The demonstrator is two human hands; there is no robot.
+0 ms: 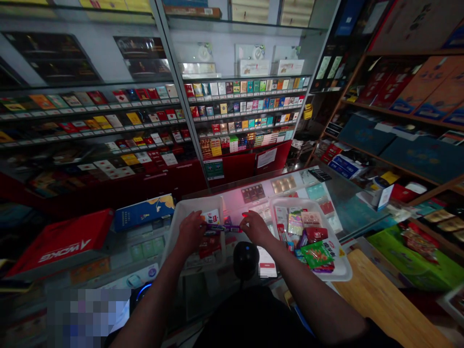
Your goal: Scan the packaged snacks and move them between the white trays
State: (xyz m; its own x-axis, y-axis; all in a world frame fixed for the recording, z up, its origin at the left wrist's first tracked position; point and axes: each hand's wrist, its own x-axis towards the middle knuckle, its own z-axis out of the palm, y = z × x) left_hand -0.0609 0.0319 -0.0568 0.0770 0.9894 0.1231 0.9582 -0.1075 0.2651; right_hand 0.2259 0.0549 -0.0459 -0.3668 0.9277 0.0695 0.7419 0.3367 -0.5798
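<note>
Between my two hands a slim purple snack packet (224, 227) is stretched out level, above the black barcode scanner (245, 260). My left hand (192, 229) grips its left end, over a white plastic bin (177, 220) of packaged goods. Its right end is pinched in the fingers of my right hand (256, 227), where red light falls on the fingertips. To the right stands a second white bin (344, 274), filled with snack packets, a green bag (318, 253) on top. A phone (267, 265) with a lit screen lies beside the scanner.
The glass counter (348, 203) shows goods beneath it. A red box (68, 244) and a blue box (144, 212) lie at left. A calculator (319, 174) sits at the far right. Shelves of small packs (246, 87) rise behind. A wooden board (384, 299) is at lower right.
</note>
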